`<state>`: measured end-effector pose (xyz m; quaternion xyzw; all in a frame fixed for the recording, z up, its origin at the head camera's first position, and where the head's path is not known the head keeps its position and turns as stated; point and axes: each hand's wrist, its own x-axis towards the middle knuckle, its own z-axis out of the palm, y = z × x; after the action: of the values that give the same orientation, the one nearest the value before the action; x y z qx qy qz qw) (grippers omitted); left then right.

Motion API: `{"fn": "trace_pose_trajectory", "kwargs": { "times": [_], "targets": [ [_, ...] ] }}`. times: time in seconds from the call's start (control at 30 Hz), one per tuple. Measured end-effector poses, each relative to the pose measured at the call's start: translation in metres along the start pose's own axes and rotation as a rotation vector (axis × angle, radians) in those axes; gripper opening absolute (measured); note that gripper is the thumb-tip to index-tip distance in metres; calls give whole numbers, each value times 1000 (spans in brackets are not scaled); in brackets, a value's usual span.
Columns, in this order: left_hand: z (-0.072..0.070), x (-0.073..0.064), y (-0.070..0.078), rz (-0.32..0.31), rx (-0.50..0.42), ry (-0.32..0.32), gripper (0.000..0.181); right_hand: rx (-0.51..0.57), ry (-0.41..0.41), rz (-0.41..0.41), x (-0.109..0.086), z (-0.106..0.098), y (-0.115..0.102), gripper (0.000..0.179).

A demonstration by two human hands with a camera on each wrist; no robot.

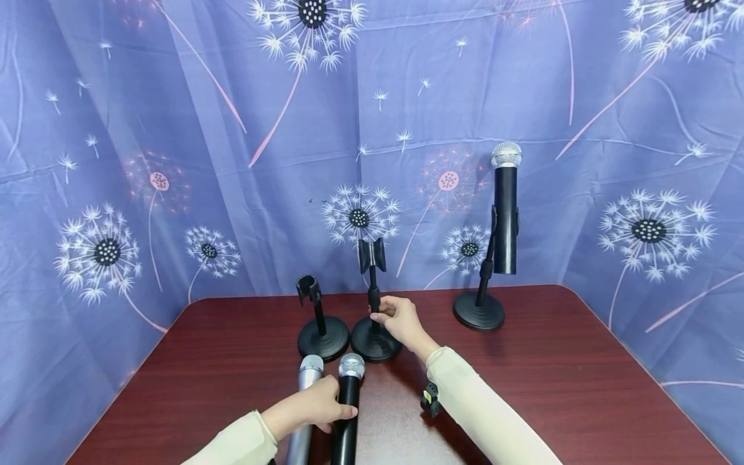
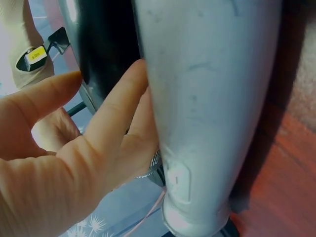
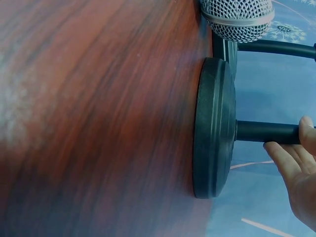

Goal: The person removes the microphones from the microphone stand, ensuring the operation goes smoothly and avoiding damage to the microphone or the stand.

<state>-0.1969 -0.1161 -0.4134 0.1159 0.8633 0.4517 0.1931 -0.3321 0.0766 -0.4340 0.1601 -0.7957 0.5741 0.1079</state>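
My left hand (image 1: 316,403) grips the handle of a black microphone (image 1: 347,439) with a silver mesh head, its thumb on one side and its fingers on the other. Close beside it lies a silver microphone (image 1: 299,447); in the left wrist view its silver body (image 2: 212,98) runs right past my fingertips. With thumb and fingers, my right hand (image 1: 403,326) pinches the pole of a black desktop microphone stand (image 1: 376,349). That stand's clip on top holds nothing. In the right wrist view the round base (image 3: 215,128) sits on the table.
A shorter black stand (image 1: 323,339) with an unfilled clip stands just left of the middle one. At the back right, another stand (image 1: 479,311) carries an upright black microphone (image 1: 506,213). Behind the reddish-brown table (image 1: 232,342) hangs a blue dandelion-print cloth (image 1: 290,213).
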Motion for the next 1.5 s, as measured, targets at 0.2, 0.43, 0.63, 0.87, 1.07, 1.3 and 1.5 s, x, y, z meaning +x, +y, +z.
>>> {"fn": "trace_pose_trajectory", "kwargs": {
  "times": [0.2, 0.43, 0.63, 0.87, 1.07, 1.3, 1.5],
  "targets": [
    [-5, 2, 5, 22, 32, 9, 22, -3, -8, 4, 1, -1, -1, 15],
    [-21, 5, 23, 5, 104, 42, 41, 15, -12, -10, 1, -2, 0, 15],
    [-36, 8, 40, 44, 150, 125, 43, 20, -2, -11, 2, -1, 3, 15],
    [-48, 13, 57, 83, 156, 233, 37, 2, 0, 16, 2, -1, 4, 14],
    [-55, 18, 73, 159, 133, 334, 28, 0, 5, 15, 1, -2, 3, 14],
    [-65, 26, 90, 264, 65, 433, 29, 4, -2, 12, 1, -2, 3, 15],
    [-73, 33, 102, 350, -89, 443, 35, 23, -5, 27, 2, -1, 3, 16]
  ]
}}
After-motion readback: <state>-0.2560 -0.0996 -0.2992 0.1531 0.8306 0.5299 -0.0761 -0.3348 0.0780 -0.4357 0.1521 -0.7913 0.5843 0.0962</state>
